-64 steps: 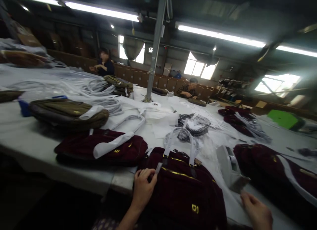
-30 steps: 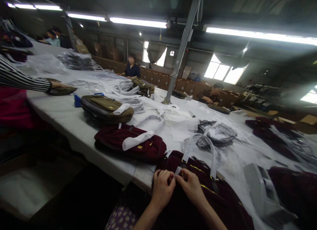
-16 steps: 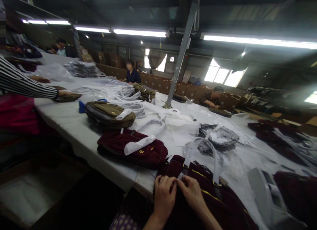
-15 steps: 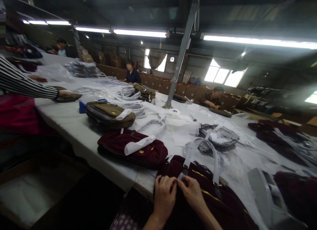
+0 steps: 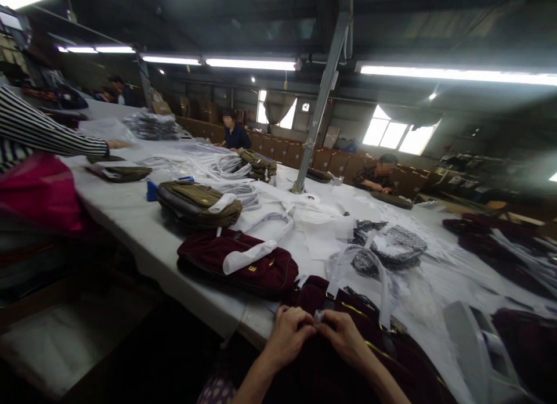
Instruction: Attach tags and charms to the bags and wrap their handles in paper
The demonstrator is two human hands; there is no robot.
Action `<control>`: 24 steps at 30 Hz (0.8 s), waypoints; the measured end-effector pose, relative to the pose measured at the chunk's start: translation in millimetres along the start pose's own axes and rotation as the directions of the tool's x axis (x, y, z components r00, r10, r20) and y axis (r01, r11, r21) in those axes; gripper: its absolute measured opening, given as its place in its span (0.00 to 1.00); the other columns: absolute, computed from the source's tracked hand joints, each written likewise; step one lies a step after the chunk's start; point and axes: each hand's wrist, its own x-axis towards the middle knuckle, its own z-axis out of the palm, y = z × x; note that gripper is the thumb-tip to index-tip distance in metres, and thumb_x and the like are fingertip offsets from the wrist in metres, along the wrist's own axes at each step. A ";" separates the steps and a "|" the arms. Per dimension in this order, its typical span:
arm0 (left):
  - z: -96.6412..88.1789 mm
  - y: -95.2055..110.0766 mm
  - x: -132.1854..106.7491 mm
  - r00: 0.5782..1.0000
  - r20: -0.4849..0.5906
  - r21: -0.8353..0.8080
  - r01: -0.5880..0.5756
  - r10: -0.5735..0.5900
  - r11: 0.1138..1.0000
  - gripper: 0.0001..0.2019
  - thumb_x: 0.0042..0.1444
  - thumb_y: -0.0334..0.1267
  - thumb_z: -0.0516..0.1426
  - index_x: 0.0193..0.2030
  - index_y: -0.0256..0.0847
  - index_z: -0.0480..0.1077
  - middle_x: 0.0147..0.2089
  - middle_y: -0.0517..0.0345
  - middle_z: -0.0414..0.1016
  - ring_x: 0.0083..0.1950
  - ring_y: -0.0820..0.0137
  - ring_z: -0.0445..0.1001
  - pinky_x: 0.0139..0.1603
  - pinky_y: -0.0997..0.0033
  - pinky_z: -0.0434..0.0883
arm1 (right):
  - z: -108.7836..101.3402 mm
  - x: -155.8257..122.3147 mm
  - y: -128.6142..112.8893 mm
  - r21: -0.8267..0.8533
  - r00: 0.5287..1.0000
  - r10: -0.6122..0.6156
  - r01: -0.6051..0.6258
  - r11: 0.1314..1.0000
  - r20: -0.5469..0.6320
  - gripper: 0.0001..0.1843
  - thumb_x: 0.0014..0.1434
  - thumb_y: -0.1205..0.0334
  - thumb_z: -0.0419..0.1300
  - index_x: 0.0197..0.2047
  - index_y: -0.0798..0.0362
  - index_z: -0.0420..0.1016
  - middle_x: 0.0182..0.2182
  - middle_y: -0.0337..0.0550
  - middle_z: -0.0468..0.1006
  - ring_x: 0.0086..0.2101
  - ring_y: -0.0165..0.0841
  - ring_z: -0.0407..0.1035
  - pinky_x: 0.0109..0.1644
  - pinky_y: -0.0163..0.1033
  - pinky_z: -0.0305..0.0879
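Observation:
Over a maroon bag at the table's near edge, my two hands meet fingertip to fingertip. My left hand is closed, thumb and fingers pinched together. My right hand pinches too, at a small whitish translucent strip that shows between the fingertips. How much of the strip each hand grips is partly hidden. The bag's handle, covered in white wrap, stands up behind my hands. Left of them lies another maroon bag with a white-wrapped strap across it.
An olive bag lies farther left, beside a blue object. Patterned black-and-white bundles and a grey tape dispenser are to the right. A metal post rises from the table. A striped sleeve reaches in at left.
My hands stay together at the strip, with the fingers slightly shifted and more of the strip showing. The striped-sleeved arm has moved off the olive item. The view has shifted slightly.

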 end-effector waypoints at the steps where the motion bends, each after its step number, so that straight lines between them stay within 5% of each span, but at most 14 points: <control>1: -2.0 -0.3 1.2 1.000 0.010 -0.015 -0.003 0.003 1.000 0.04 0.50 0.34 0.56 0.30 0.46 0.72 0.32 0.66 0.75 0.39 0.70 0.70 0.49 0.64 0.56 | -1.1 1.2 -1.1 0.025 1.000 0.003 -0.004 1.000 0.015 0.08 0.54 0.64 0.55 0.25 0.55 0.72 0.22 0.34 0.71 0.27 0.31 0.65 0.30 0.31 0.55; 9: -1.6 -0.1 0.0 0.999 -0.007 0.019 -0.048 0.049 0.999 0.07 0.54 0.37 0.54 0.27 0.43 0.70 0.30 0.63 0.74 0.36 0.70 0.69 0.47 0.64 0.58 | -5.2 9.4 -1.4 0.227 0.989 0.060 -0.090 0.970 0.136 0.11 0.53 0.59 0.58 0.27 0.57 0.75 0.22 0.35 0.72 0.25 0.29 0.63 0.29 0.31 0.56; 15: 10.1 1.3 -5.6 0.986 -0.106 0.225 -0.099 0.126 0.969 0.05 0.53 0.31 0.50 0.30 0.42 0.66 0.29 0.61 0.69 0.35 0.69 0.67 0.49 0.61 0.58 | -13.5 7.4 -6.0 0.148 0.981 0.058 -0.086 0.985 0.187 0.09 0.53 0.64 0.55 0.30 0.57 0.76 0.26 0.37 0.75 0.29 0.31 0.67 0.31 0.31 0.60; 24: 15.6 0.6 -4.7 0.980 -0.189 0.186 -0.025 0.061 0.982 0.07 0.54 0.34 0.49 0.27 0.42 0.63 0.26 0.63 0.66 0.32 0.71 0.65 0.44 0.66 0.61 | -3.0 8.0 -4.7 0.018 0.999 0.049 -0.049 0.999 -0.011 0.08 0.49 0.69 0.55 0.34 0.54 0.72 0.27 0.38 0.76 0.29 0.31 0.69 0.33 0.32 0.62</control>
